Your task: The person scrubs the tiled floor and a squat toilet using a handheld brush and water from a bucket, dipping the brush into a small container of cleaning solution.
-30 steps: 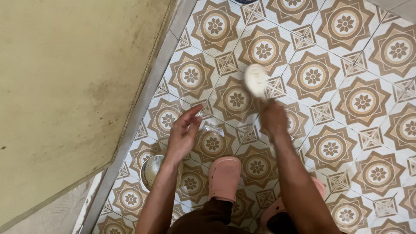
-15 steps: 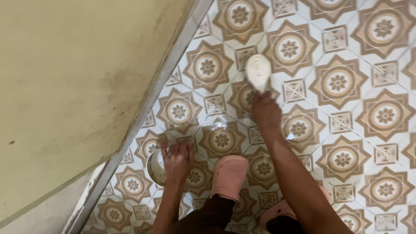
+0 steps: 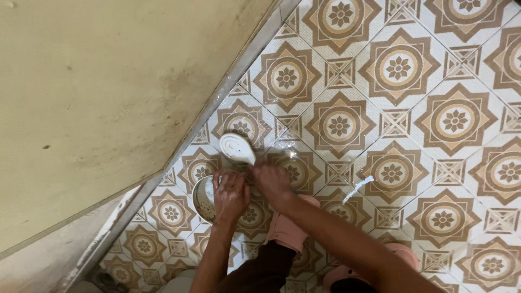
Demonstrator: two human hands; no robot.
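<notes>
While the left hand (image 3: 230, 194), fingers curled, grips the rim of the metal bowl (image 3: 204, 198) on the wet tiled floor (image 3: 423, 125) near the wall (image 3: 108, 81), the right hand (image 3: 273, 182) clasps a white scrub brush (image 3: 237, 147) just beyond it, so scrubbing looks only partly done.

You see the scene under soft, even, warm-tinted light with no hard shadows. Wet patches on the patterned floor tiles (image 3: 399, 116) give small glints, brightest beside the right hand (image 3: 273, 182). The left hand (image 3: 230, 195) and the white brush (image 3: 237, 147) are slightly smeared by motion. The yellowish wall (image 3: 103, 92) looks flat and dim, and tile lines bend a little toward the edges.
</notes>
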